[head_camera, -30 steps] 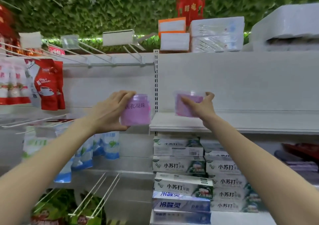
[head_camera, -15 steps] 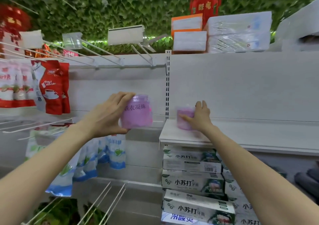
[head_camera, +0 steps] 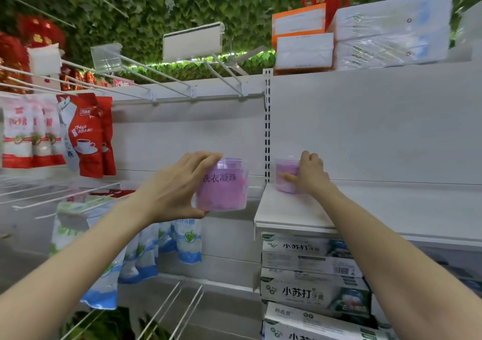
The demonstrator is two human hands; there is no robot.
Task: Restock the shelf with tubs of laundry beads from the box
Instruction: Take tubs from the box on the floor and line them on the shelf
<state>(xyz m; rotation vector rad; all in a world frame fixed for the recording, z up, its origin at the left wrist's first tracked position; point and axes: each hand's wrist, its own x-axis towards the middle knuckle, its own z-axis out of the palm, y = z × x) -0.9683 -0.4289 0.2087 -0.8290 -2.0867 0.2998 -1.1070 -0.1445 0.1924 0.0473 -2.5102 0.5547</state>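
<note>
1. I observed my left hand [head_camera: 180, 186] gripping a clear round plastic tub of pink-purple laundry beads [head_camera: 221, 186]. The fingers curled over its upper left side and the thumb lay under its base.
2. This held tub was upright in the air, with black printed characters facing the camera. It sat to the left of the white metal shelf [head_camera: 365, 209] and apart from it.
3. My right hand [head_camera: 311, 175] held a second clear tub of pink-purple beads [head_camera: 285, 176]. The fingers were curled over its top and right side, and the thumb lay across its front.
4. The second tub stood upright on the shelf at the left rear corner. It was just beside the slotted white upright [head_camera: 267, 131] and near the back panel.
5. Below the shelf I noted stacked white and green toothpaste cartons [head_camera: 307, 256].
6. In the bay to the left, red foil pouches [head_camera: 88, 136] hung from white wire hooks [head_camera: 156, 71]. Blue-and-white plastic pouches [head_camera: 146, 251] hung lower down.
7. White wrapped packs [head_camera: 391, 26] lay on top of the unit, in front of a green leaf wall [head_camera: 156, 6].
</note>
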